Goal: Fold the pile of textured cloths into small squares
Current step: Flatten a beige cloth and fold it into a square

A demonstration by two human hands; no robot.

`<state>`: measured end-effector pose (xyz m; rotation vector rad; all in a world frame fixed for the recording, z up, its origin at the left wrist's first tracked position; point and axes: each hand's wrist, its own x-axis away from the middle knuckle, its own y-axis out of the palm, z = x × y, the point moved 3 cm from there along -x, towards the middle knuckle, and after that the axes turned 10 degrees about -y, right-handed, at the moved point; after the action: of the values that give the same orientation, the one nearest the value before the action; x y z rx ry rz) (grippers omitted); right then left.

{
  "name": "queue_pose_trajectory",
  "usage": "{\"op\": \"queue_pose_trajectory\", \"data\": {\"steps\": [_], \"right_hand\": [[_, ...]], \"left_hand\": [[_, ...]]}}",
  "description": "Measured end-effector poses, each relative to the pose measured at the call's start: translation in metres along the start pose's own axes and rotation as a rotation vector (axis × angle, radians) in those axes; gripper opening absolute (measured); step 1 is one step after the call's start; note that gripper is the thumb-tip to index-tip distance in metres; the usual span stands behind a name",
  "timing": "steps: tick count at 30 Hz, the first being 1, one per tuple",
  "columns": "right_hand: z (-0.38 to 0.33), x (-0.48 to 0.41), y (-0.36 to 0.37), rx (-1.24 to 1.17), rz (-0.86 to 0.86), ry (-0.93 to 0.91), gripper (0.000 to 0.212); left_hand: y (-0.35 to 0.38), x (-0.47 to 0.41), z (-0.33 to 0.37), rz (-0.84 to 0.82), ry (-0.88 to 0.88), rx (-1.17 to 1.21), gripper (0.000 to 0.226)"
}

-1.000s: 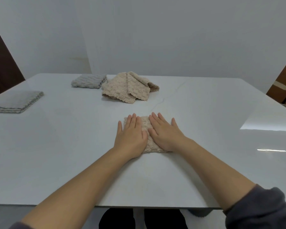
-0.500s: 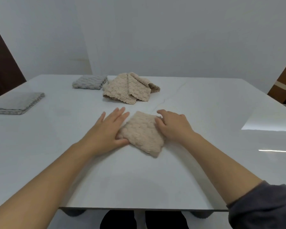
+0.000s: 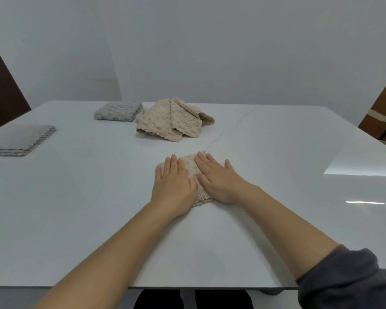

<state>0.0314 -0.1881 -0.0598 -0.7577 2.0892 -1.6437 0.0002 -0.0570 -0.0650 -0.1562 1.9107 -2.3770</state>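
Note:
A small folded beige textured cloth (image 3: 191,167) lies flat in the middle of the white table (image 3: 98,208). My left hand (image 3: 173,186) presses on its left half with straight fingers. My right hand (image 3: 218,178) lies flat on its right half, fingers straight and pointing away. Only a strip of the cloth shows between and below the hands. Farther back sits a loose pile of beige textured cloths (image 3: 173,119), partly folded over itself.
A folded grey cloth square (image 3: 118,111) lies left of the beige pile near the table's far edge. A flatter folded grey cloth (image 3: 20,140) rests at the left edge. A brown chair (image 3: 381,114) stands at the far right.
Half a second ago the cloth sat turned at an angle, gripped at its edges by both hands. Now it lies squared under both flat palms, a little farther right.

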Motion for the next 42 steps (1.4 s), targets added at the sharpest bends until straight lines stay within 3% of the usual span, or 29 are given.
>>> {"op": "queue_pose_trajectory", "data": {"steps": [14, 19, 25, 30, 34, 42], "right_hand": [[0.0, 0.003, 0.001, 0.043, -0.009, -0.002, 0.057], [-0.002, 0.002, -0.007, 0.045, 0.061, -0.031, 0.058], [-0.005, 0.003, 0.004, 0.064, -0.025, -0.02, 0.057], [-0.01, -0.004, -0.014, 0.055, 0.044, -0.046, 0.057], [-0.012, -0.003, 0.003, 0.055, 0.002, -0.055, 0.056], [-0.009, -0.003, 0.006, -0.006, 0.016, -0.044, 0.056]], "left_hand": [[-0.001, 0.003, -0.015, -0.039, -0.055, -0.054, 0.064], [-0.006, 0.006, -0.015, 0.039, -0.006, -0.039, 0.063], [-0.001, 0.01, -0.016, -0.045, -0.015, -0.061, 0.063], [-0.017, 0.008, -0.009, 0.071, -0.004, -0.01, 0.063], [0.0, 0.009, -0.011, -0.035, 0.011, -0.033, 0.061], [0.002, 0.009, -0.014, -0.027, 0.016, 0.004, 0.062]]}}
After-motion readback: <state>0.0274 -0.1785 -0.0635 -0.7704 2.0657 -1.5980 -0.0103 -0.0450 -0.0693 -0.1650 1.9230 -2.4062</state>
